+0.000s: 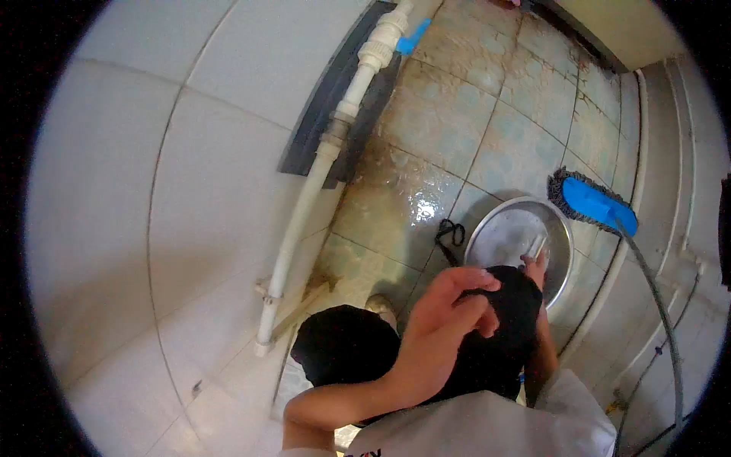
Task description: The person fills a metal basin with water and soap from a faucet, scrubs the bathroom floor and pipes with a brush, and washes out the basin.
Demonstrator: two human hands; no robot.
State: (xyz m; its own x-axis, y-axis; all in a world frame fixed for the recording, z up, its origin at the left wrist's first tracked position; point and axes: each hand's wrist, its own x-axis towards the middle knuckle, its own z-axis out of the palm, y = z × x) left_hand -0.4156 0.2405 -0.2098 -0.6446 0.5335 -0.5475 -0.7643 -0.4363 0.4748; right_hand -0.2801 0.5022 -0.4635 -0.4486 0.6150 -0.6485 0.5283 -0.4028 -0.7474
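Observation:
My left hand hangs over my black-clad knee, its fingers loosely bent and apart, with nothing seen in them. Beyond that knee my right hand reaches into a round metal basin on the floor. Its fingers close on a small, pale, oblong object whose kind I cannot make out. Whitish, cloudy liquid covers the basin's bottom. Part of my right hand is hidden behind the knee.
A blue mop head with grey fringe lies beside the basin, its handle running down the right. A black cord loop lies left of the basin. A white pipe with a blue valve lever follows the tiled wall. The floor tiles look wet.

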